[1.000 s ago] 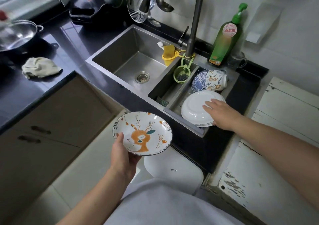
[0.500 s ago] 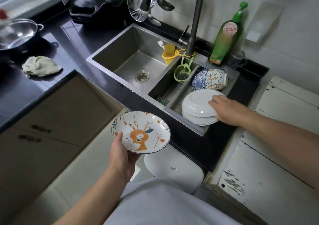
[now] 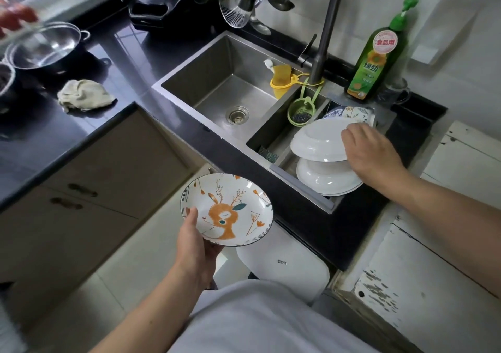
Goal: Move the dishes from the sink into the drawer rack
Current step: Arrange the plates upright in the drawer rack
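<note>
Your right hand [image 3: 371,155] fingers pinch the top white plate [image 3: 317,142], tilted clear above the stack [image 3: 325,180] in the sink [image 3: 217,81]. Left hand [image 3: 193,247] fingers cradle the deer plate [image 3: 226,209] level, just outside the sink, keeping it safe.

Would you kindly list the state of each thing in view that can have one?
left hand: shut on the deer plate, held face up.
right hand: shut on the top white plate, upside down, raised off the stack.
white plates left: upside down, stacked in the sink rack.
patterned bowls: lying on their sides.
main basin: holding no dishes.
</note>
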`<state>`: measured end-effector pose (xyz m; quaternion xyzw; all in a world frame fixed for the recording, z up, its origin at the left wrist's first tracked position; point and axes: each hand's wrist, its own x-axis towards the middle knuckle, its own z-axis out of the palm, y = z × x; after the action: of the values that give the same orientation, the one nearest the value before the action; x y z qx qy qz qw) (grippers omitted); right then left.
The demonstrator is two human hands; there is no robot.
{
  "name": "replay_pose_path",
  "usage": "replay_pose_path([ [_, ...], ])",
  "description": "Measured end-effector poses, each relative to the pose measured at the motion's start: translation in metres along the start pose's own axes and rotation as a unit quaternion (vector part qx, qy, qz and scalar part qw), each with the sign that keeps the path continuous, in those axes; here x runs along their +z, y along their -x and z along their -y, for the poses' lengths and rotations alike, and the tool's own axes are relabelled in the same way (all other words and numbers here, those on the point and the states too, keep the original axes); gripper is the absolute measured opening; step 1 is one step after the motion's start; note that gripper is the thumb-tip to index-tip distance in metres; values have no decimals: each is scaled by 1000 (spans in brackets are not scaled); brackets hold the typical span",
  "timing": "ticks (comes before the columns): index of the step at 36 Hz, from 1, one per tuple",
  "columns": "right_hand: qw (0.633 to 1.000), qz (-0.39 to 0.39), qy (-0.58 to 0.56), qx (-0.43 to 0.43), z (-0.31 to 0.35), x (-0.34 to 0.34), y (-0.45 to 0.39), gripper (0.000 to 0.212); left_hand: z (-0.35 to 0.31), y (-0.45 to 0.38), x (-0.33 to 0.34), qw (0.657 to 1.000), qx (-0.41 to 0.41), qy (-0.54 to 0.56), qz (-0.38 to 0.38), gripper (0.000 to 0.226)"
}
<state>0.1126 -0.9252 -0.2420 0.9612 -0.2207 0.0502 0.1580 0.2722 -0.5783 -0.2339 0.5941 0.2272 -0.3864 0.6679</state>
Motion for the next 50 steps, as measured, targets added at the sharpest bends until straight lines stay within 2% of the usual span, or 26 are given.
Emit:
replay_pose_path([
  [3, 984, -33, -132, 113, 26, -22, -7, 34, 1, 1, -7, 1000, -1, 12, -12, 44],
  [5, 942, -56, -247, 221, 55, -35, -9, 29, 1, 1, -13, 1000, -5, 19, -19, 43],
  [6, 906, -63, -308, 284, 69, -41, -9, 23, 2, 1, -15, 1000, -7, 19, -21, 43],
  [8, 806, -46, -448, 385, 103, -52, -9, 21, 0, 4, -24, 999, -4, 28, -27, 43],
  [10, 690, -5, -580, 432, 140, -58, -7, 31, -3, 6, -40, 998, 5, 41, -37, 43],
  [12, 600, 33, -657, 455, 178, -61, -1, 41, -8, 8, -61, 997, 12, 59, -57, 41],
  [14, 528, 72, -703, 471, 210, -59, 7, 47, -11, 10, -83, 994, 14, 72, -82, 40],
  [15, 515, 95, -710, 471, 230, -60, 9, 45, -13, 12, -100, 992, 16, 77, -96, 40],
  [18, 518, 132, -700, 474, 267, -68, 17, 37, -17, 16, -140, 986, 4, 93, -141, 36],
  [23, 548, 183, -678, 454, 350, -94, 20, 32, -24, 39, -247, 971, -3, 147, -189, 24],
  [25, 574, 209, -665, 431, 396, -100, 22, 22, -26, 51, -302, 964, 2, 172, -205, 28],
  [27, 566, 223, -676, 415, 440, -109, 26, 18, -27, 62, -352, 953, 7, 198, -228, 33],
  [29, 540, 232, -702, 402, 489, -125, 36, 24, -29, 76, -406, 942, 8, 224, -250, 30],
  [32, 534, 239, -721, 371, 562, -154, 57, 26, -32, 104, -481, 925, 25, 261, -274, 22],
  [39, 560, 323, -709, 282, 722, -216, 90, 42, -28, 163, -629, 863, 83, 368, -336, 26],
  [50, 605, 380, -675, 185, 883, -274, 79, 50, -35, 177, -757, 763, 108, 487, -410, 31],
])
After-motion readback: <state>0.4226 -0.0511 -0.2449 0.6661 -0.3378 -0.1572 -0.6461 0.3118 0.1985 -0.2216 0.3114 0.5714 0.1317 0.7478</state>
